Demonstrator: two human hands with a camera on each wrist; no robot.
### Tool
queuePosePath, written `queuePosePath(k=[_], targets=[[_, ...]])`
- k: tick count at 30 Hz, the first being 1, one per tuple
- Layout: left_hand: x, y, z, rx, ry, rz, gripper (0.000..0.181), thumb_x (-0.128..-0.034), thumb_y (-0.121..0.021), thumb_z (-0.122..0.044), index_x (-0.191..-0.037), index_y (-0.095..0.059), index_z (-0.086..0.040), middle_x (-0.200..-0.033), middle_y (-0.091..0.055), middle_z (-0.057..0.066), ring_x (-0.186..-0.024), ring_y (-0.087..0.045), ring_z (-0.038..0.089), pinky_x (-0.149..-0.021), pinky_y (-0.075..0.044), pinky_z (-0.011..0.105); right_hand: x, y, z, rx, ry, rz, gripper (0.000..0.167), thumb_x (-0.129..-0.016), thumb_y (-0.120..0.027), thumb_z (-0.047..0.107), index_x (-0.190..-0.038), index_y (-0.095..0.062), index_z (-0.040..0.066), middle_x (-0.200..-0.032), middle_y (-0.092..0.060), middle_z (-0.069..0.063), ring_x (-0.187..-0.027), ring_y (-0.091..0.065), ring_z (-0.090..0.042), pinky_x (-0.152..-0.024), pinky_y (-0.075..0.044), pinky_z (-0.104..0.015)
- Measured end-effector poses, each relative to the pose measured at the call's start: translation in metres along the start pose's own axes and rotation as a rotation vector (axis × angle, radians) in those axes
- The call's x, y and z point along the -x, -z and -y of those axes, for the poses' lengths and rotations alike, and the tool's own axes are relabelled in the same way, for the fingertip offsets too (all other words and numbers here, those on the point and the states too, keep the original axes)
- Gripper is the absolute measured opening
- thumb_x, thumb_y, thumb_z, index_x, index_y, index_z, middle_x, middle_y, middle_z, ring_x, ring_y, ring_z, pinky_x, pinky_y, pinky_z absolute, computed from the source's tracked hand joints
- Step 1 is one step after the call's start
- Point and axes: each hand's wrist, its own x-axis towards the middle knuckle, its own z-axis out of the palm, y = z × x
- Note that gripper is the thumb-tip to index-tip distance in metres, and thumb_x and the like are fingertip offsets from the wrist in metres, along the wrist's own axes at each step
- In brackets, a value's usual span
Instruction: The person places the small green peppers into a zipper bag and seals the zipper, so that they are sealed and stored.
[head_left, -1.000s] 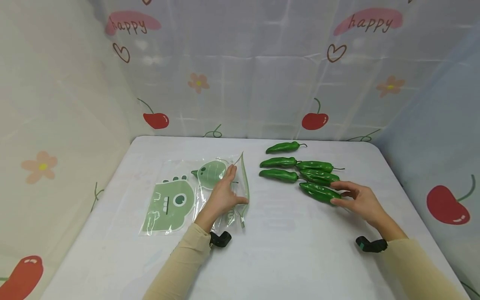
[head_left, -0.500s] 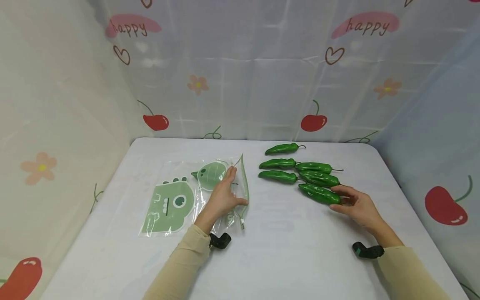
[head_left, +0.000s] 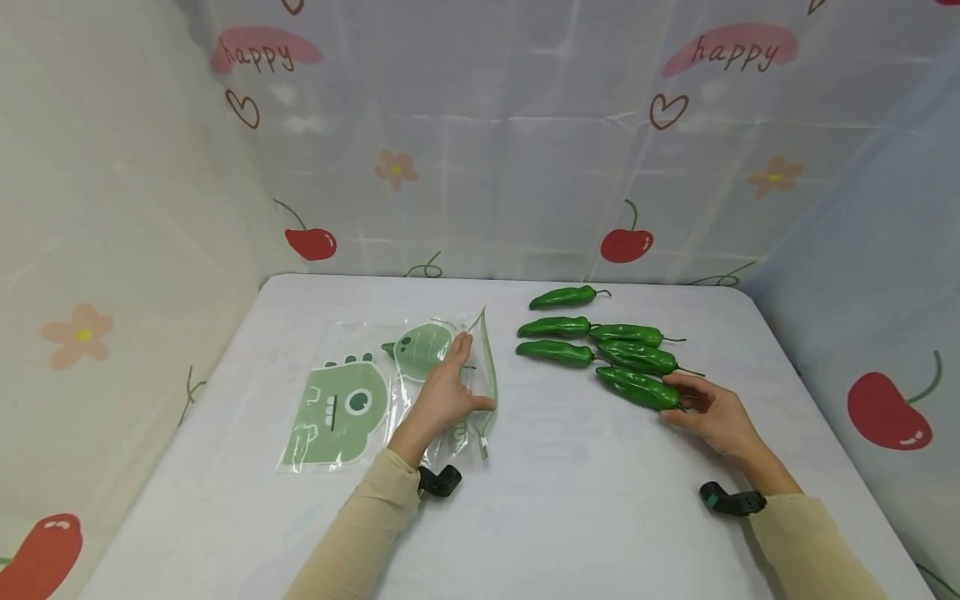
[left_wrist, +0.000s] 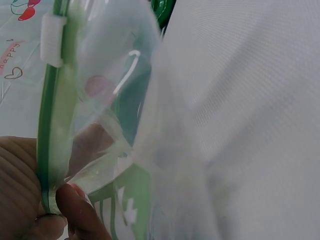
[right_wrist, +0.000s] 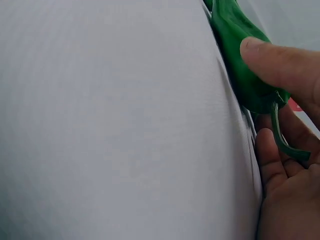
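Shifted slightly lower with the right hand (head_left: 708, 417), baring a neighbouring stem (head_left: 692, 372). Now pinching the nearest pepper (head_left: 633, 387) by its stem end, down on the tabletop (head_left: 555, 525): seemingly gripped, not yet lifted. Spreading fingers wide with the left hand (head_left: 441, 400) at the zip strip (left_wrist: 47, 110) of the clear bag (head_left: 337, 425).

In the head view, the left grip (head_left: 441, 393) covers part of the bag (head_left: 375, 406) near centre; both sleeves (head_left: 360, 529) leave the bottom edge. In the right wrist view, the top edge cuts the pepper (right_wrist: 242, 60), the right edge the right grip (right_wrist: 295, 185).
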Motion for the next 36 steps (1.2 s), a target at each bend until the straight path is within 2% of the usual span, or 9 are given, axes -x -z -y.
queuePosePath(k=[8, 15, 20, 27, 36], targets=[[-0.0007, 0.0, -0.0013, 0.0, 0.013, -0.007, 0.121, -0.0688, -0.097, -0.021, -0.165, -0.023, -0.012, -0.174, -0.015, 0.004, -0.158, -0.021, 0.033, -0.127, -0.026, 0.048, 0.0, -0.0022, 0.0, 0.055, -0.035, -0.009, 0.061, -0.087, -0.085, 0.027, -0.14, -0.062, 0.008, -0.142, -0.06, -0.02, -0.095, -0.049, 0.018, -0.078, -0.043, -0.004], [0.0002, 0.0001, -0.002, 0.0, 0.015, -0.008, 0.121, -0.069, -0.097, -0.02, -0.165, -0.024, -0.012, -0.174, -0.015, 0.004, -0.158, -0.02, 0.032, -0.127, -0.026, 0.048, 0.0011, -0.0046, -0.0043, 0.069, -0.018, -0.032, 0.058, -0.088, -0.084, 0.025, -0.139, -0.062, 0.008, -0.137, -0.063, -0.017, -0.096, -0.05, 0.018, -0.079, -0.044, -0.003], [0.0011, 0.0004, -0.0018, -0.002, 0.015, -0.008, 0.121, -0.0687, -0.097, -0.021, -0.165, -0.024, -0.013, -0.174, -0.015, 0.004, -0.158, -0.021, 0.032, -0.127, -0.026, 0.049, 0.0017, -0.0051, -0.0032, 0.065, -0.019, -0.035, 0.057, -0.087, -0.085, 0.024, -0.138, -0.063, 0.009, -0.133, -0.066, -0.017, -0.096, -0.051, 0.016, -0.079, -0.044, -0.004], [0.0001, 0.0003, -0.0002, 0.001, 0.005, -0.009, 0.12, -0.0696, -0.096, -0.02, -0.165, -0.024, -0.012, -0.174, -0.016, 0.005, -0.158, -0.022, 0.033, -0.126, -0.027, 0.049, 0.0003, -0.0037, -0.0018, 0.066, -0.05, -0.035, 0.057, -0.087, -0.085, 0.03, -0.137, -0.065, 0.01, -0.13, -0.067, -0.018, -0.095, -0.052, 0.014, -0.078, -0.046, -0.006], [0.0008, 0.0005, -0.0008, 0.014, 0.014, -0.004, 0.12, -0.0698, -0.096, -0.02, -0.165, -0.024, -0.013, -0.174, -0.015, 0.004, -0.158, -0.021, 0.032, -0.126, -0.029, 0.048, 0.0015, 0.0005, 0.0037, 0.025, -0.108, -0.015, 0.062, -0.087, -0.084, 0.03, -0.14, -0.062, 0.008, -0.136, -0.064, -0.023, -0.094, -0.05, 0.021, -0.076, -0.048, -0.004]])
